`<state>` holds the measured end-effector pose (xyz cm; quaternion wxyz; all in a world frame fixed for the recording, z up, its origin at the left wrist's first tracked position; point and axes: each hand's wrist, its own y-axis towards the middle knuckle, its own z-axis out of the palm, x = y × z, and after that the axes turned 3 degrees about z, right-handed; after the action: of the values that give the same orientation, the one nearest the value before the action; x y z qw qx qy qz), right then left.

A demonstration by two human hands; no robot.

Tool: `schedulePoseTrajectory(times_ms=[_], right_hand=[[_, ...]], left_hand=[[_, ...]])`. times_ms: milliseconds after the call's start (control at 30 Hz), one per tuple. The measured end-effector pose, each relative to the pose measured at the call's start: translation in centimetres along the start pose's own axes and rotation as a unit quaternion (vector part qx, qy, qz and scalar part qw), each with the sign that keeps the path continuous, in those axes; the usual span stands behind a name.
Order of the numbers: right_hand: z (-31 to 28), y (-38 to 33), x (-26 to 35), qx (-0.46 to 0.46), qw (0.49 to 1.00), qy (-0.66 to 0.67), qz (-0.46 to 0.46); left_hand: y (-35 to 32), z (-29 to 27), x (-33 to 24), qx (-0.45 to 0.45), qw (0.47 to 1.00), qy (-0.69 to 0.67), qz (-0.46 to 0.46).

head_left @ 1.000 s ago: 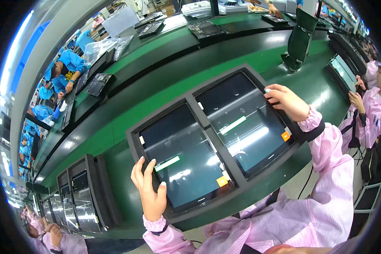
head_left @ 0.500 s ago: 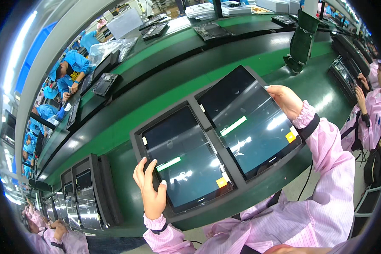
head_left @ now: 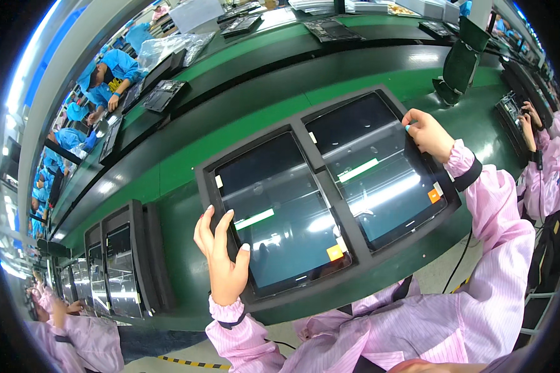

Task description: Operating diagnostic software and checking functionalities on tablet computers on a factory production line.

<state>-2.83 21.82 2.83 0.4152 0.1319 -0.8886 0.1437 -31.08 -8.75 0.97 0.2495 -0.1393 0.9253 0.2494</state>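
Note:
In front of me a dark foam tray (head_left: 353,217) with two recesses holds two tablets side by side. The left tablet (head_left: 274,193) and the right tablet (head_left: 379,193) lie screen up, each lit with a green-white bar and bearing an orange sticker near its lower right corner. My right hand (head_left: 430,135) has its fingers bent together at the upper right edge of the right tablet, thumb tip against it. Spread fingers show on my left hand (head_left: 224,258), which rests by the left side of the tray, next to the left tablet.
More foam trays with tablets (head_left: 123,267) stand at the left. Past my tray runs a dark conveyor belt (head_left: 255,93), with opened devices (head_left: 331,31) beyond it. A dark green upright stand (head_left: 460,62) is at the far right. Co-workers sit on both sides.
The right tablet, tilted and overhanging the tray earlier, now lies down in its recess. My right hand's fingers have curled in at its edge. My left hand keeps its place by the tray.

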Motion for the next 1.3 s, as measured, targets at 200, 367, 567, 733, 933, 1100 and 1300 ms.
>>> schedulePoseTrajectory(times_ms=[200, 367, 567, 733, 933, 1100, 1300], right_hand=[[0.0, -2.5, 0.1, -0.084, 0.941, -0.227, -0.235], [-0.9, -4.7, 1.3, -0.137, 0.914, -0.212, -0.317], [0.0, -5.8, -0.5, -0.008, 0.915, -0.118, -0.385], [-0.5, -5.7, -0.3, -0.037, 0.937, -0.059, -0.342], [-0.6, -6.2, -0.9, -0.023, 0.942, -0.124, -0.311], [-0.2, -5.8, -1.3, -0.008, 0.941, -0.158, -0.298], [-0.1, -5.7, -0.9, -0.005, 0.961, -0.081, -0.263]], left_hand=[[0.2, 0.3, -0.3, -0.013, 1.0, 0.002, 0.011], [0.0, -0.1, -0.8, -0.003, 0.998, 0.058, 0.004], [1.0, -0.1, -1.7, 0.093, 0.988, 0.102, 0.076], [1.5, 0.0, -2.1, 0.152, 0.974, 0.138, 0.096], [2.6, 0.9, -2.8, 0.192, 0.962, 0.16, 0.106], [2.7, 0.9, -2.8, 0.192, 0.965, 0.148, 0.103], [2.8, 0.9, -2.5, 0.191, 0.963, 0.153, 0.112]])
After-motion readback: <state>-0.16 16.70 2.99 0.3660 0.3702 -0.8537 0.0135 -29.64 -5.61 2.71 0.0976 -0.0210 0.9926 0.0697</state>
